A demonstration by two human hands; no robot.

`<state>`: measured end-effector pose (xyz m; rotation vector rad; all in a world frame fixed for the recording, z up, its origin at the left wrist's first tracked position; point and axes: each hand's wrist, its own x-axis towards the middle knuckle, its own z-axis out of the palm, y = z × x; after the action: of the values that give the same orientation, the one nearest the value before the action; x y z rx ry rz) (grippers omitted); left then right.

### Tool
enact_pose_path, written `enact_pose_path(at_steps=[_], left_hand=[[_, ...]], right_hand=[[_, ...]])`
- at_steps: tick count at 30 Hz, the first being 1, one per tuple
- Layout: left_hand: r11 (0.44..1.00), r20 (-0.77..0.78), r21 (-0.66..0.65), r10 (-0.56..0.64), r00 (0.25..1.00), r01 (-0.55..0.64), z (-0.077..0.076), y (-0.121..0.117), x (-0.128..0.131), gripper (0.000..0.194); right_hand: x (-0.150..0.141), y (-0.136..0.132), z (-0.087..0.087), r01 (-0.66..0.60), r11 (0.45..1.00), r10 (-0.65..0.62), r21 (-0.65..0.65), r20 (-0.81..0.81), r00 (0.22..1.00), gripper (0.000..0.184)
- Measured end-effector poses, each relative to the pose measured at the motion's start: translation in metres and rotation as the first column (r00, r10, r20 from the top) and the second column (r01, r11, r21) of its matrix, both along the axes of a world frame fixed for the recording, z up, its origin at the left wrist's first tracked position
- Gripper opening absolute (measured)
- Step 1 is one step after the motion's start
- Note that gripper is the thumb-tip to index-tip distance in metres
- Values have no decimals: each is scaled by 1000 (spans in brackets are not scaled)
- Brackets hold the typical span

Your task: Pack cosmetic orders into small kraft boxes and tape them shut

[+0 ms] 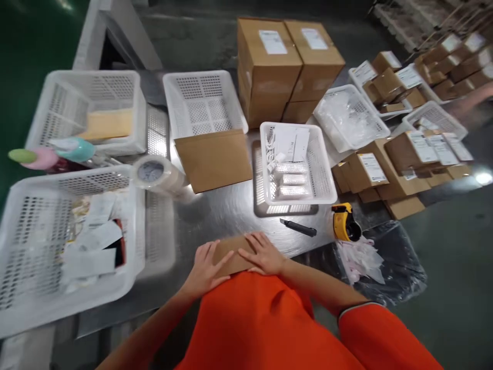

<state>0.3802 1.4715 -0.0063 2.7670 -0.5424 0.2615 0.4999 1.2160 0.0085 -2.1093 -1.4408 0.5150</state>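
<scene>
At the near edge of the steel table (pixel 219 213), a small brown cardboard box (pixel 232 252) rests against my orange top. My left hand (pixel 205 268) grips its left end, thumb reaching across the cardboard. Over the right end lies my right hand (pixel 266 255), its fingers bent along the far edge and the thumb on top. The hands and my top hide part of the box. A dark utility knife (pixel 299 227) lies to the right of my right hand. Beyond it is a yellow tape dispenser (pixel 342 224).
Ahead stands a white basket (pixel 327 185) with bubble-wrapped packs and papers. A flat cardboard piece (pixel 215 160) leans on another basket (pixel 234 110). Tape rolls (pixel 159 174) and a basket of slips (pixel 134 226) are left. Large cartons (pixel 269 77) stand behind; labelled parcels (pixel 372 167) lie right.
</scene>
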Motion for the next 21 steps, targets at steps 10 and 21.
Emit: enact_pose_path(at_steps=[10,21], left_hand=[[1000,38,20,-6,999,5,-8,-2,-4,66],[1000,-45,-7,15,999,-16,-1,-5,1,73]], right_hand=[[52,-178,-23,989,-95,-953,114,276,-124,73],[47,-272,38,996,-66,-994,-56,87,-61,43]])
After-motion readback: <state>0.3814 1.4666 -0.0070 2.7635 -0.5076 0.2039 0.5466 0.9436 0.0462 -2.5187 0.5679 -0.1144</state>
